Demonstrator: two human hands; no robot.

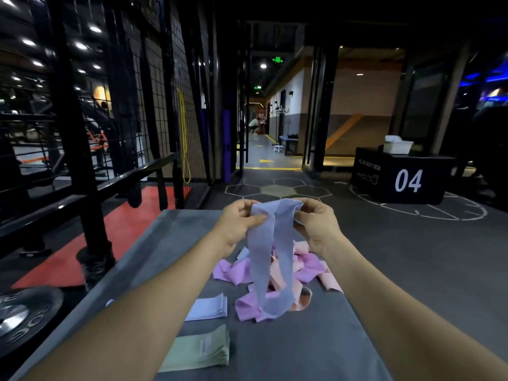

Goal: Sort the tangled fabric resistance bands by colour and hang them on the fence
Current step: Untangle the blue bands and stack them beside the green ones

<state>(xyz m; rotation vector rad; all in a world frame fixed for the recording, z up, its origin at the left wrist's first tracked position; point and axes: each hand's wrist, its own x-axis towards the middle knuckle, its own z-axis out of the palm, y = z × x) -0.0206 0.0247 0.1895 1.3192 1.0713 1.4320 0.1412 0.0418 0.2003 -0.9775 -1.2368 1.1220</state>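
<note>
Both hands lift a pale blue fabric band (270,251) above a grey mat (316,347), the left hand (242,218) and right hand (316,224) each pinching its top edge. Below it lies a tangled heap of pink and peach bands (299,273), with folded light blue bands (209,307) and folded green bands (200,351) stacked nearby. A black wire fence (154,105) runs along the left.
</note>
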